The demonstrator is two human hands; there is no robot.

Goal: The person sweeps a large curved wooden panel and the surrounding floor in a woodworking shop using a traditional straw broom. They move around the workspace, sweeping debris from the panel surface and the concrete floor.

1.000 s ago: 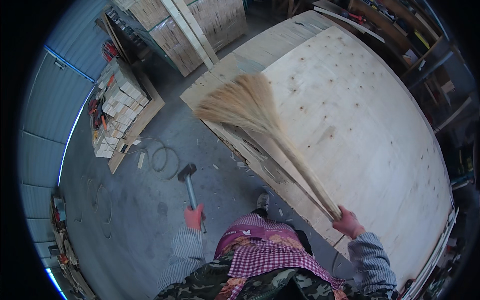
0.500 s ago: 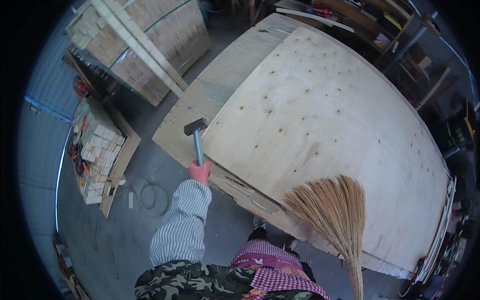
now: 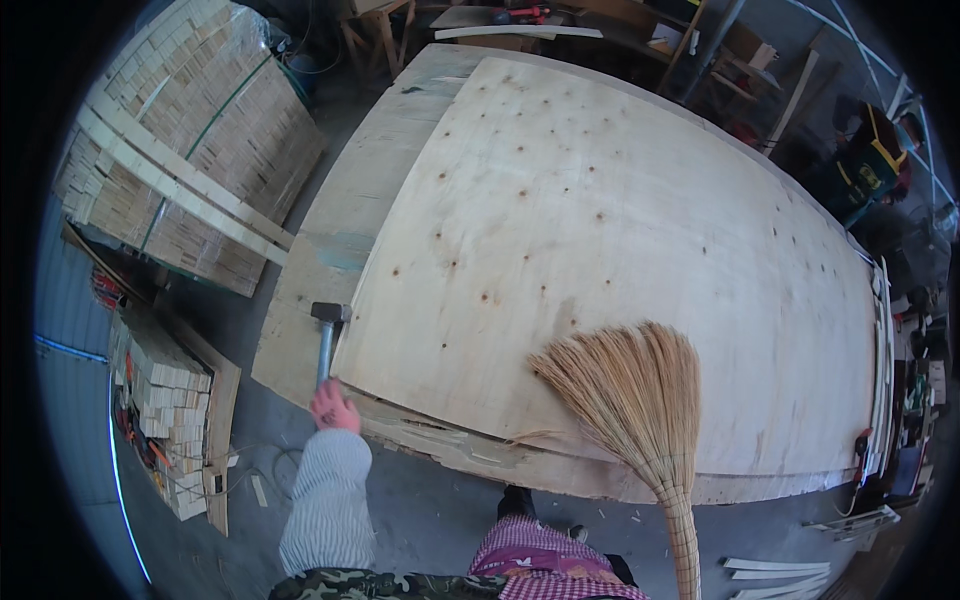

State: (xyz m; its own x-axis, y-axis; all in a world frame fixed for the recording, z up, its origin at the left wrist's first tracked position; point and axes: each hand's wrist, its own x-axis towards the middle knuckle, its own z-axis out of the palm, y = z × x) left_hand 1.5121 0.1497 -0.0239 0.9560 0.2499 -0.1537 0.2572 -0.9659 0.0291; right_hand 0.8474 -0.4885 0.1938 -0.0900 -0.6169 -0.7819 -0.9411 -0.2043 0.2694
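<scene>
My left hand (image 3: pixel 334 408), pinkish and below a striped sleeve, is at the handle end of a hammer (image 3: pixel 326 345). Its fingers look loosened and spread beside the handle. The hammer has a dark block head and a grey-blue handle, and it rests on the near left part of the lower board (image 3: pixel 300 300). A pale knotted plywood sheet (image 3: pixel 600 270) lies on top, just right of the hammer. A straw broom (image 3: pixel 640 400) fans over the sheet's near edge. Its handle runs out of the lower edge, and my right hand is out of view.
A wrapped stack of wood blocks (image 3: pixel 215 130) stands far left, with long strips leaning on it. Nearer is a smaller pile of wood pieces (image 3: pixel 170 390). Loose strips (image 3: pixel 780 575) lie on the floor at lower right. A cluttered bench (image 3: pixel 500 18) is behind the boards.
The view has shifted, so boards and stacks sit lower and further left. The hammer has come down onto the board, and my left hand has loosened around its handle.
</scene>
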